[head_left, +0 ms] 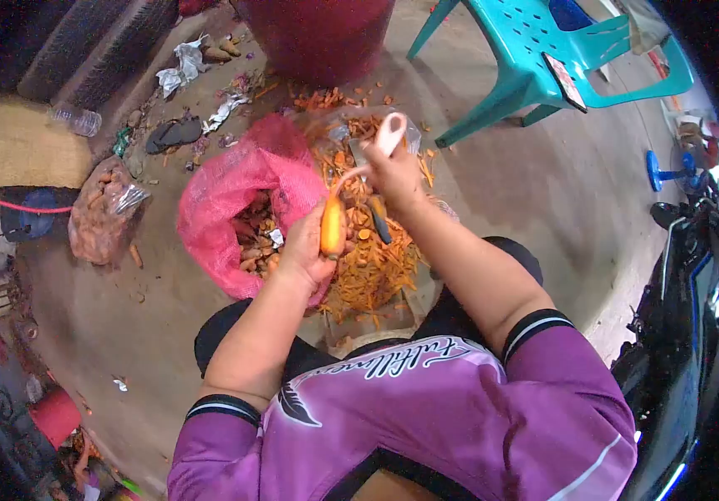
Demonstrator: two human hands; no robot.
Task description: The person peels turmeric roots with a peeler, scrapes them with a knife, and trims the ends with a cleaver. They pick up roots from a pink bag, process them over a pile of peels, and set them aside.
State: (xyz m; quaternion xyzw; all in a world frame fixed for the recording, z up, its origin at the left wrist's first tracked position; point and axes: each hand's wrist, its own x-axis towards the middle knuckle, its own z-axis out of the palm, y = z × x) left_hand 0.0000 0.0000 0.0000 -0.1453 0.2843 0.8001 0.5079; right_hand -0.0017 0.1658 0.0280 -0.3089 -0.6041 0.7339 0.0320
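My left hand [304,249] is closed around an orange root [332,227], its peeled side facing up. My right hand [396,177] grips what looks like a white-handled peeler [391,134]; its blurred lower end reaches the top of the root. Below both hands lies a heap of orange peelings and pieces [372,271], with a dark, narrow object [379,220] on it. Beside my left hand, a pink mesh sack [217,188] stands with its mouth wide, holding brownish unpeeled roots [257,238].
A large dark red tub [317,37] stands ahead. On the right are a teal plastic chair [514,50] with a phone-like object [565,82] on it and a motorcycle [685,317]. A clear bag of roots [109,213], a sandal [173,135] and litter lie left.
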